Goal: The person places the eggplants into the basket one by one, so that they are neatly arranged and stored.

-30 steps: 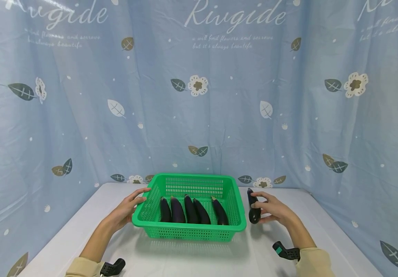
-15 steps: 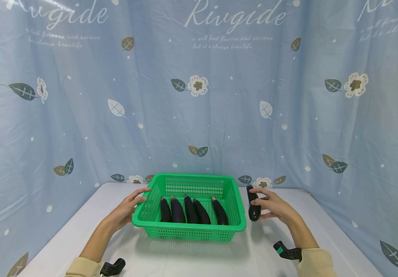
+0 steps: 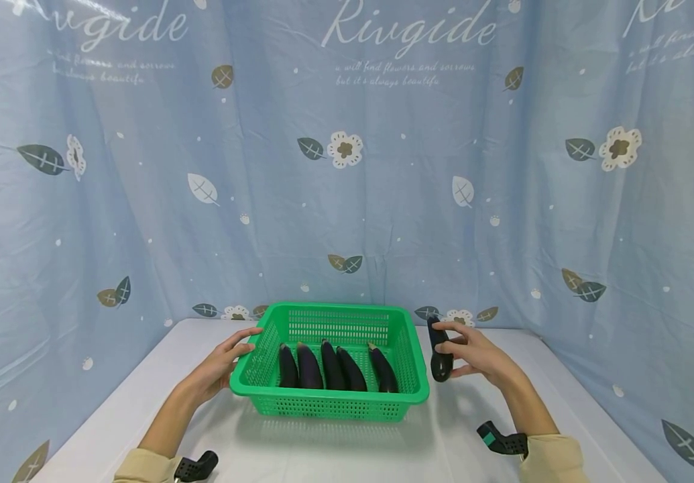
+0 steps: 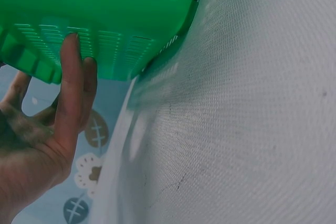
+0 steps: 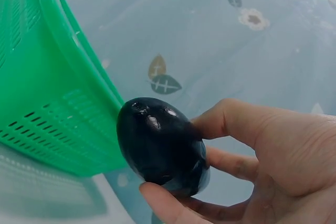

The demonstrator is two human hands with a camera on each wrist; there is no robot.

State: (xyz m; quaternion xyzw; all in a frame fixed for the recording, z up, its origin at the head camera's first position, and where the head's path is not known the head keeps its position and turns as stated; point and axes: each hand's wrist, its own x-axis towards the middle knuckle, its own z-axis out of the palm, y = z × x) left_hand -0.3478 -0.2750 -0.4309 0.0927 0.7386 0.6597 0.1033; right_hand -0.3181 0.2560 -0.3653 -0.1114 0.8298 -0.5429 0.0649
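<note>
A green plastic basket [image 3: 328, 407] with slotted walls sits on the table, and several dark purple eggplants [image 3: 309, 366] lie side by side in it. My left hand [image 3: 221, 365] holds the basket's left rim; in the left wrist view, fingers [image 4: 72, 87] of that hand lie against the outer wall. Just right of the basket, my right hand [image 3: 473, 352] grips another eggplant [image 3: 441, 365] between thumb and fingers. Its rounded end faces the right wrist camera, with the held eggplant [image 5: 157, 142] raised beside the basket wall; its far end is hidden there.
A white-covered table [image 3: 334, 456] lies under the basket. Behind and at both sides hangs a blue curtain [image 3: 383, 221] with leaf and flower prints, close to the table's back edge.
My right hand has lifted the eggplant a little and brought it slightly left. The left hand and the basket have stayed in place.
</note>
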